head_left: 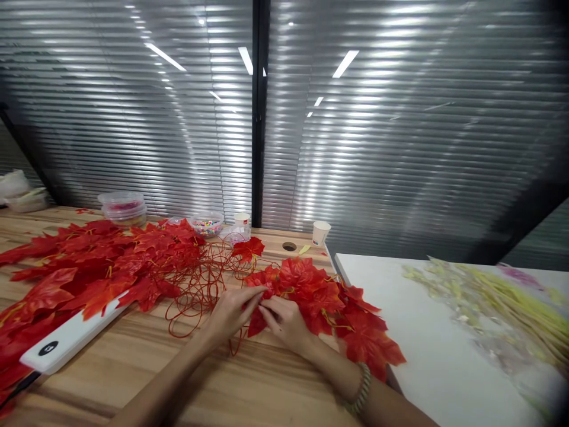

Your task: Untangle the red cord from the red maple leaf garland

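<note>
My left hand (231, 311) and my right hand (287, 321) meet over the wooden table (186, 379), both pinching a red artificial maple leaf (258, 317). That leaf belongs to a cluster of red leaves (324, 296) lying to the right of my hands. Thin red wire (200, 290) curls in loops just left of my left hand. A large heap of red leaves (89, 267) covers the table's left side. I wear a beaded bracelet (361, 388) on my right wrist.
A white flat device (66, 338) lies among the left leaves. Stacked clear tubs (123, 209), a bowl of coloured beads (207, 225) and two paper cups (320, 232) stand at the back. A white table (422, 344) with pale flowers (489, 296) adjoins on the right.
</note>
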A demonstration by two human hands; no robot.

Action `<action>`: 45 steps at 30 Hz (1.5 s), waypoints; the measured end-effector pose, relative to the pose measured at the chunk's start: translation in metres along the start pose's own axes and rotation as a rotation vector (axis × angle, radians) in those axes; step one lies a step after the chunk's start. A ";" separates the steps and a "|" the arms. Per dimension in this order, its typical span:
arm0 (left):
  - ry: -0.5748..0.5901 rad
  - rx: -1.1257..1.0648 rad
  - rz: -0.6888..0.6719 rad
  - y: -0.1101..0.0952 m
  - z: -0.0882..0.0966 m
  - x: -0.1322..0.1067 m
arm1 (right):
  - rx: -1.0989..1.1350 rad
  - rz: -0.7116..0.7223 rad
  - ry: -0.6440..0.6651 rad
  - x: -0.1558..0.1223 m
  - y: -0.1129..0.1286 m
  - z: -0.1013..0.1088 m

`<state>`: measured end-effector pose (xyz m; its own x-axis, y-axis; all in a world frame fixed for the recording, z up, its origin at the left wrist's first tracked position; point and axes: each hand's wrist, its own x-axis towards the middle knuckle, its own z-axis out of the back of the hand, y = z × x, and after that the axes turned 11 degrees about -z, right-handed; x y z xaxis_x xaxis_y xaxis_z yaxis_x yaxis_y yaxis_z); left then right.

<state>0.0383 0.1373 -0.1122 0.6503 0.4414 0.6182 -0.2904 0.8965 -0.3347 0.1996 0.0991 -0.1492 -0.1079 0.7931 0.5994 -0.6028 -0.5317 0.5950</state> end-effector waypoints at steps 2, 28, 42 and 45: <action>-0.004 0.000 0.001 -0.001 0.000 0.000 | -0.005 0.006 -0.003 0.000 0.000 0.000; -0.001 -0.044 0.029 -0.005 -0.002 0.000 | -0.046 0.040 -0.023 0.001 0.007 0.007; -0.124 -0.259 0.232 -0.011 -0.012 -0.002 | 0.021 -0.003 0.007 -0.002 0.009 0.006; -0.212 -0.496 0.395 -0.014 -0.012 0.002 | 0.032 -0.029 0.004 -0.001 0.010 0.007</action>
<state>0.0521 0.1248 -0.1149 0.3943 0.7762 0.4919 -0.0884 0.5648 -0.8205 0.1989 0.0907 -0.1402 -0.0942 0.8094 0.5796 -0.5800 -0.5178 0.6288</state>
